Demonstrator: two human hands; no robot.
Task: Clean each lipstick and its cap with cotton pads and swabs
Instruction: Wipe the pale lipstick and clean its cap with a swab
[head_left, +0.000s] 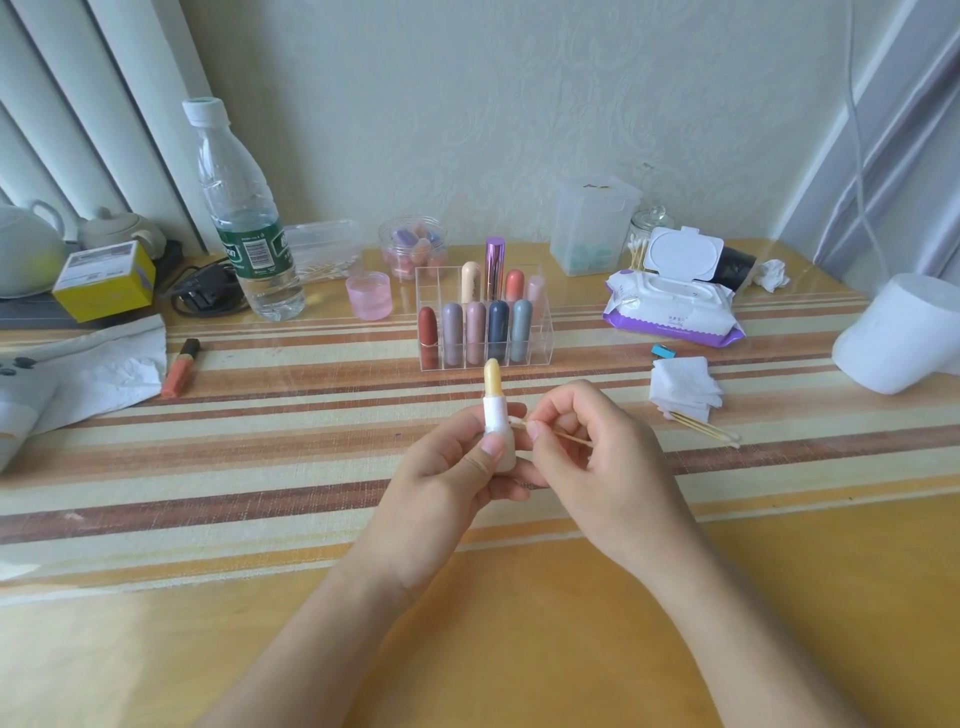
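Pale patterned wallpaper backs a honey-coloured wooden bench laid with a brown-and-cream striped runner. Above it, the left hand grips the base of an uncapped white-tubed lipstick with a pale yellow bullet, held upright. The right hand pinches a wooden-stemmed cotton swab, whose tip seems to touch the tube's collar, though fingers partly hide the contact.

Just behind stands a clear acrylic compartment organiser holding capped lipsticks in mixed colours. To the right lie a stack of white square cotton pads and spare swabs.

Judging by this, the work is partway through one lipstick. Its cap is not visible, and nothing shows which of the racked ones are already cleaned.
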